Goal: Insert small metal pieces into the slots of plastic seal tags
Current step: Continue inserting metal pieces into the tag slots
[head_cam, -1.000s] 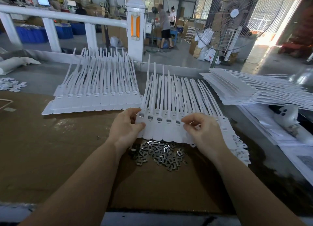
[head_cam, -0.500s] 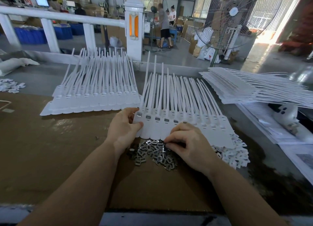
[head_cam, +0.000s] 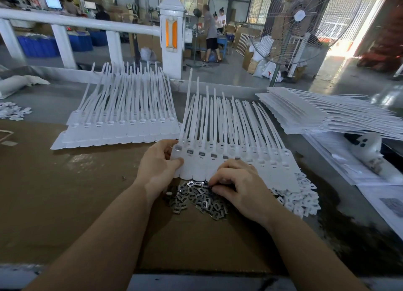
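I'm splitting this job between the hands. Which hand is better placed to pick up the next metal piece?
The right hand: its fingertips already curl into the pile of metal pieces. The left hand is busy gripping the left edge of the seal tag strip, steadying it.

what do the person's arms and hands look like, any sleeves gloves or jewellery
Both forearms are bare right to the bottom edge of the picture, so no sleeves show. The left hand and the right hand wear no gloves. No watch, bracelet or ring is visible on either wrist or on the fingers that show.
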`<act>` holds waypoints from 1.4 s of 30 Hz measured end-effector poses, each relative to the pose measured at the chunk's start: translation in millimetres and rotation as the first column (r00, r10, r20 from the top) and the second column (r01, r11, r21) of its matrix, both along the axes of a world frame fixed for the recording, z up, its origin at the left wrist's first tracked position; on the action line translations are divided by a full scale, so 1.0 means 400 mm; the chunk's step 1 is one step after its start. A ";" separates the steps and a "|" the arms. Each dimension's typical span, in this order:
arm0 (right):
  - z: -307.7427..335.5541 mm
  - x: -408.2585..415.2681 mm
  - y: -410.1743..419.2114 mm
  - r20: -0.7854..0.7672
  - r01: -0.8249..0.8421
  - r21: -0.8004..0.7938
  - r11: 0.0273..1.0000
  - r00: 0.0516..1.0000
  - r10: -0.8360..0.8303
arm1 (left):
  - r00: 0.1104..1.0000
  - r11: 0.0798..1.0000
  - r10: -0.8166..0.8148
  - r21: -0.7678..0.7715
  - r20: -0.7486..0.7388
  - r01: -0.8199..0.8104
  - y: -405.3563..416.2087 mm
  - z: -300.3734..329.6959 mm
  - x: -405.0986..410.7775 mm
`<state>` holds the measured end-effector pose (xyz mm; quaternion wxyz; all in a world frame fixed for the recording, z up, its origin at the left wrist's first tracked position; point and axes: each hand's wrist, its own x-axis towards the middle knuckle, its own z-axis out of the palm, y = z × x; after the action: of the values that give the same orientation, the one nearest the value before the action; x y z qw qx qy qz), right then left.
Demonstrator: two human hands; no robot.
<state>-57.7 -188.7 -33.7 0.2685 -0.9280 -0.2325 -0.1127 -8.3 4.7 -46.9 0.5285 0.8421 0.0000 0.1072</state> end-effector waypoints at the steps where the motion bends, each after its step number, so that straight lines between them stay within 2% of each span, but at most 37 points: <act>1: 0.001 0.000 -0.001 -0.007 -0.003 0.015 1.000 1.000 0.003 | 1.000 1.000 -0.001 -0.003 -0.002 0.001 0.000 0.000 0.000; 15: 0.008 0.000 -0.017 -0.160 0.061 0.380 0.923 0.987 0.001 | 1.000 0.999 -0.013 -0.030 -0.003 0.013 -0.001 0.003 -0.005; 32: 0.006 -0.006 -0.017 -0.179 0.049 0.339 0.939 0.984 0.014 | 1.000 0.999 -0.026 -0.047 0.009 0.026 -0.003 0.000 -0.003; 42: 0.006 -0.003 -0.014 -0.115 0.040 0.277 0.960 0.993 -0.008 | 1.000 0.998 -0.028 -0.048 0.005 0.028 -0.001 0.000 -0.005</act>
<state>-59.0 -194.2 -31.3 0.4078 -0.8886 -0.1874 -0.0952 -10.3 4.1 -47.0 0.5501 0.8288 -0.0104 0.1016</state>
